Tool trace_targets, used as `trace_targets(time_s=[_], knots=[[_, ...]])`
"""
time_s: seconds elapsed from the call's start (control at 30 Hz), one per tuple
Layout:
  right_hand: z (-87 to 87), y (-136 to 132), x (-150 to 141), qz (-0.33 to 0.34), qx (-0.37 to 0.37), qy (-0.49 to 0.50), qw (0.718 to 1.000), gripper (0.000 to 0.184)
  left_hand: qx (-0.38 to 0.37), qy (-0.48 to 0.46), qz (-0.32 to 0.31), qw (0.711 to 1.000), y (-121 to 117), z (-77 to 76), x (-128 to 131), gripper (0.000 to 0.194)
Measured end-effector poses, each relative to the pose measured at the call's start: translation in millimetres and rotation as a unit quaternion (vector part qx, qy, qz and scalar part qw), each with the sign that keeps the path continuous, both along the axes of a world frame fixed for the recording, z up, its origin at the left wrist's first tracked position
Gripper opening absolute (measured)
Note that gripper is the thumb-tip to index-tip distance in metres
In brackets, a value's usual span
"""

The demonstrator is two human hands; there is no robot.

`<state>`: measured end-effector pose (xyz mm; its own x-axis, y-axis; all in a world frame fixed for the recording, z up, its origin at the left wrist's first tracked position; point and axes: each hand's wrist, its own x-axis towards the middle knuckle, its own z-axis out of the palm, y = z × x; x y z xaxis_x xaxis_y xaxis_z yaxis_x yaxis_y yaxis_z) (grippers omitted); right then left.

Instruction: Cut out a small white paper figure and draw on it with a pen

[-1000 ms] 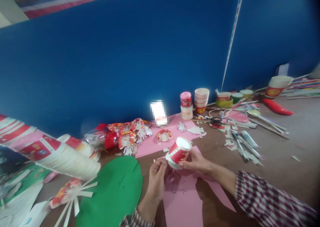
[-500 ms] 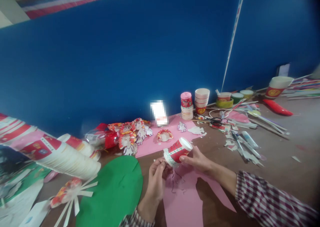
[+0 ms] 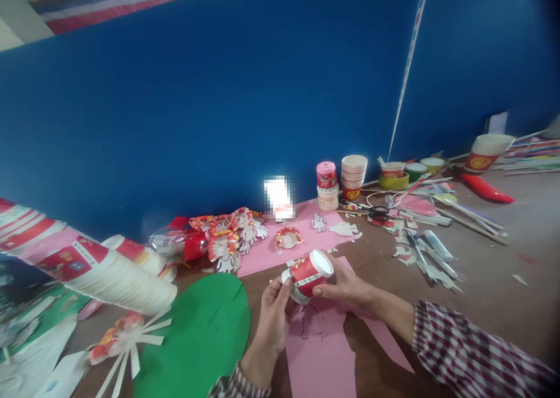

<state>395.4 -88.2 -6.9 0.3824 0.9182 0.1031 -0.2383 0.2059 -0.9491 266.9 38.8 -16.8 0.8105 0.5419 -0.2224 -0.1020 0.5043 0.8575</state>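
Nearby, green paper (image 3: 196, 334) lies left of the held cup (image 3: 308, 274)

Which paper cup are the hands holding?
The single red-and-white cup tilted between the left hand and right hand. The others, such as the long slanting stack at left and the pink-topped stack by the blue wall, touch neither hand.

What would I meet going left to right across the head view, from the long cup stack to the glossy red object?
Long cup stack, green paper, left hand, held paper cup, right hand, pale tube, glossy red object.
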Motion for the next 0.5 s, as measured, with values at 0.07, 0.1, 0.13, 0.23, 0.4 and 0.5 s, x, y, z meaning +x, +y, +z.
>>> trace_targets(time_s=[0.07, 0.1, 0.13, 0.23, 0.4, 0.5], knots=[[-0.8, 1, 1, -0.009, 0.002, -0.001, 1.0, 0.056, 0.004, 0.0, -0.005, 1.0, 0, -0.6, 0, 0.036], [-1.4, 1, 1, -0.012, 0.007, -0.003, 1.0, 0.057, 0.006, 0.001, -0.01, 1.0, -1, -0.8, -1, 0.036], [-2.2, 1, 1, -0.013, 0.012, -0.002, 1.0, 0.058, 0.009, 0.002, -0.016, 1.0, -1, -1.0, -1, 0.035], [-5.1, 3, 2, -0.011, 0.025, 0.003, 1.0, 0.061, 0.019, 0.003, -0.027, 0.999, -1, -1.2, -2, 0.033], [-10.6, 5, 6, -0.035, 0.013, -0.02, 0.999, 0.061, 0.034, -0.017, -0.033, 0.999, 0, 0.1, -2, 0.031], [-12.0, 6, 8, -0.043, 0.002, -0.023, 0.999, 0.061, 0.035, -0.026, -0.035, 0.998, -1, 4.1, 0, 0.032]])
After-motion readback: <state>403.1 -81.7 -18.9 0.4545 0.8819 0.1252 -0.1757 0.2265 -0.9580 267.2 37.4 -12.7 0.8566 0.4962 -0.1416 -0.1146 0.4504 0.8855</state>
